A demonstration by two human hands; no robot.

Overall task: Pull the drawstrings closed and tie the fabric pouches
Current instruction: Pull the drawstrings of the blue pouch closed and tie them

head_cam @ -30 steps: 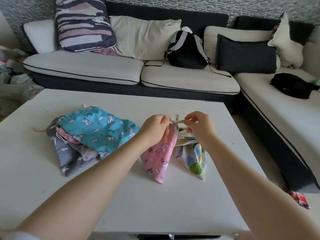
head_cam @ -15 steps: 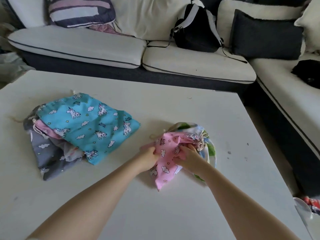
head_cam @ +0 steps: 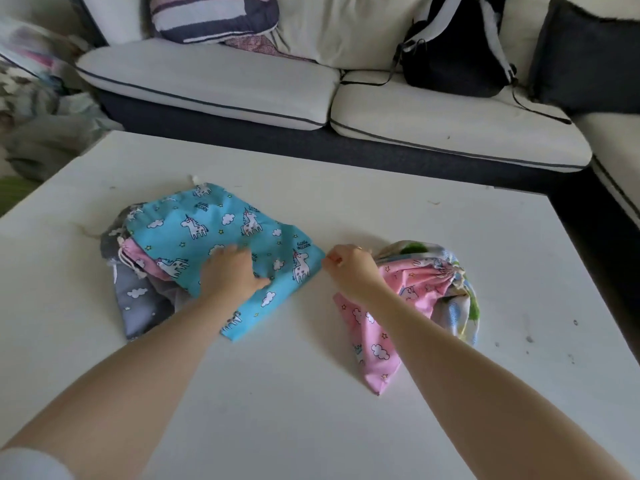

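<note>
Both hands have left the pink pouch (head_cam: 398, 306), which now lies cinched on the green-patterned pouch (head_cam: 464, 306) at right of the table (head_cam: 277, 393). Left hand (head_cam: 230, 271) rests on the blue unicorn pouch (head_cam: 221, 237), fingers spread flat, topping the left pile. Right hand (head_cam: 349, 268) pinches that pouch's near-right corner.

A: Lighting check?
B: Soft, even daylight, moderately bright. No glare. Shadows faint: a pale one under the right forearm on the white table (head_cam: 263, 410).
A: Sharpness?
B: Centre is fair. Left hand (head_cam: 230, 270) is motion-smeared at the fingers. Clutter at far left is blurred.
A: Lens?
B: Wide-angle. Sofa (head_cam: 214, 84) edges bow, forearms stretch toward the bottom corners.
</note>
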